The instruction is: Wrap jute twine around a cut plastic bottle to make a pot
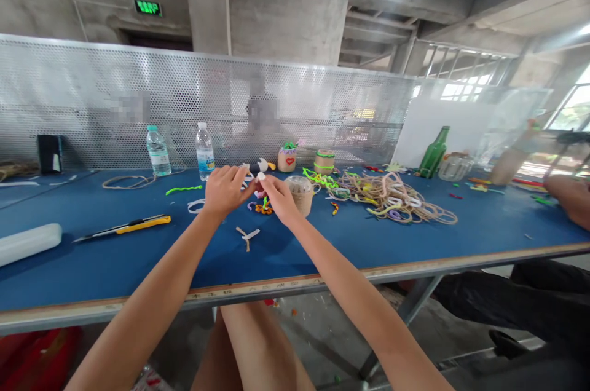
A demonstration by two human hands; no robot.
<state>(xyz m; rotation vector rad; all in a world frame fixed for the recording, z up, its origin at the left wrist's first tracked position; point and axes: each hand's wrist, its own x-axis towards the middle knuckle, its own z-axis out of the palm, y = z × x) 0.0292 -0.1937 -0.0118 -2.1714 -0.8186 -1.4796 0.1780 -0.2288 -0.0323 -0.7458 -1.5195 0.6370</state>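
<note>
My left hand [227, 190] and my right hand [278, 195] meet above the table, fingers pinched together. Between them is a small white piece [261, 176] that looks like pipe cleaner; the fingers hide most of it. Just beyond my right hand stands a jar wrapped in twine [302, 195], its clear rim showing. Beneath the hands lie curled orange pipe cleaner pieces [264, 209]. A tool with a dark body and white end [257, 166] is partly hidden behind my fingers. Nearer to me lie short twine and white scraps [247, 237].
On the blue table [152, 268], a utility knife [133, 227] and a white case [30, 243] lie left. Water bottles [158, 151] stand behind. A twine heap [391, 194], decorated jars [286, 158] and a green bottle [434, 154] are rightward. Another person's hand [569, 199] rests far right.
</note>
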